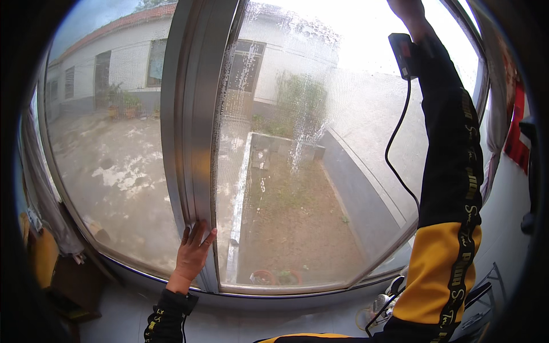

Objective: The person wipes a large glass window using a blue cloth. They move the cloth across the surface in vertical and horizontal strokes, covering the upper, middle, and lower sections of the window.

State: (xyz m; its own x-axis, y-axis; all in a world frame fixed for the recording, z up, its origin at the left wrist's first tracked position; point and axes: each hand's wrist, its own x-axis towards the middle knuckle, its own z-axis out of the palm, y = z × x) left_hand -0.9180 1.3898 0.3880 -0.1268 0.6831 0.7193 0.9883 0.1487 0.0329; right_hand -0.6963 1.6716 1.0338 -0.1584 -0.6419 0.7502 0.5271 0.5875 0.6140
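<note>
My left hand point(192, 255) lies with its fingers a little apart on the lower part of the grey metal window frame point(195, 141), where the two sashes overlap. It holds nothing. My right arm is stretched up over the right glass pane point(296, 193). Only the lower part of my right hand point(409, 13) shows at the top rim; its fingers are cut off, so what they hold cannot be seen. White wet streaks point(300, 137) run down the right pane. The left pane point(111, 154) looks hazy.
A black box point(403, 55) with a cable point(389, 145) is at my right wrist. Curtains point(497, 111) hang at both sides. A dark wooden cabinet point(73, 283) stands low left; a metal-framed chair point(493, 283) is low right. Outside lie a yard and a building point(124, 64).
</note>
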